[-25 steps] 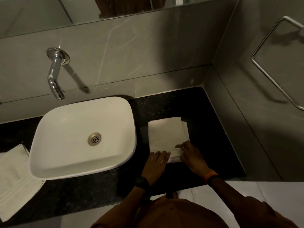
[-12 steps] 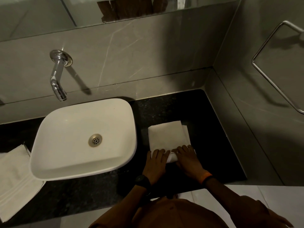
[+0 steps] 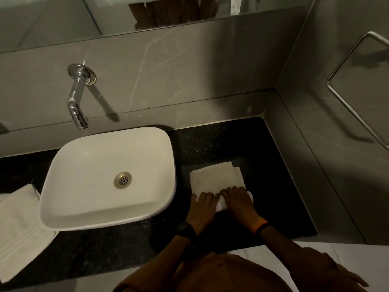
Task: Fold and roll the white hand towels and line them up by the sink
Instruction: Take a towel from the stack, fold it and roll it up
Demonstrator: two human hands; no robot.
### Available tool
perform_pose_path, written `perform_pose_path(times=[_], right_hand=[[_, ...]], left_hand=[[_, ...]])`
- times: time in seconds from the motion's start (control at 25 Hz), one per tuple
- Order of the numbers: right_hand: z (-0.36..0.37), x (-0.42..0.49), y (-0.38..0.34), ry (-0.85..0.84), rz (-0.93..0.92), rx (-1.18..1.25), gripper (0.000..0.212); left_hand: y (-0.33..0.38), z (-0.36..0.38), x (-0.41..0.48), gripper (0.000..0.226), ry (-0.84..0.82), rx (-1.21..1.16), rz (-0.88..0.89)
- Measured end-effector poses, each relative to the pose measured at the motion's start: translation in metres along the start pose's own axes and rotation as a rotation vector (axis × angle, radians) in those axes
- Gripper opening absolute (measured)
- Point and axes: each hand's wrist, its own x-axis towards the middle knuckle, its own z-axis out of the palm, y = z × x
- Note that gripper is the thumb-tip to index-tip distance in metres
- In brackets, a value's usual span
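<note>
A folded white hand towel point(image 3: 214, 177) lies on the black counter point(image 3: 273, 165) to the right of the white basin point(image 3: 105, 178). Its near end is rolled into a thick tube. My left hand point(image 3: 200, 209) and my right hand point(image 3: 240, 204) rest side by side on top of that roll, fingers curled over it and pointing away from me. The far part of the towel is still flat. A second white towel point(image 3: 19, 226) lies folded flat on the counter left of the basin, partly hanging past the front edge.
A chrome wall tap point(image 3: 77, 98) juts out over the basin's back rim. A metal towel rail point(image 3: 353, 85) is mounted on the right wall. Grey tiled walls close the counter at the back and right. The mirror runs along the top.
Both hands moved onto the towel's near end and pushed the roll away from me. The roll has grown thicker and the flat part shorter.
</note>
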Motion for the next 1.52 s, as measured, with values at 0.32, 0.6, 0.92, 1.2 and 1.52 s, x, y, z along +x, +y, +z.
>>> perform_pose_path(times=[0.32, 0.6, 0.92, 1.2, 1.52], right_hand=[[0.024, -0.011, 0.0, -0.034, 0.011, -0.051, 0.085], [-0.01, 0.005, 0.002, -0.04, 0.029, 0.064, 0.07], [-0.001, 0.009, 0.003, -0.025, -0.006, -0.01, 0.076], [0.005, -0.003, -0.002, 0.081, -0.106, -0.003, 0.091], [-0.027, 0.039, 0.001, 0.072, -0.129, 0.015, 0.078]], left_hand=[[-0.008, -0.013, 0.02, 0.057, -0.033, -0.16, 0.009], [-0.004, -0.003, 0.016, 0.057, -0.006, -0.033, -0.075], [-0.004, -0.022, 0.014, 0.08, -0.138, -0.096, -0.086], [-0.015, -0.029, 0.024, 0.081, -0.209, -0.435, -0.146], [-0.012, -0.016, 0.011, 0.069, 0.079, -0.103, -0.056]])
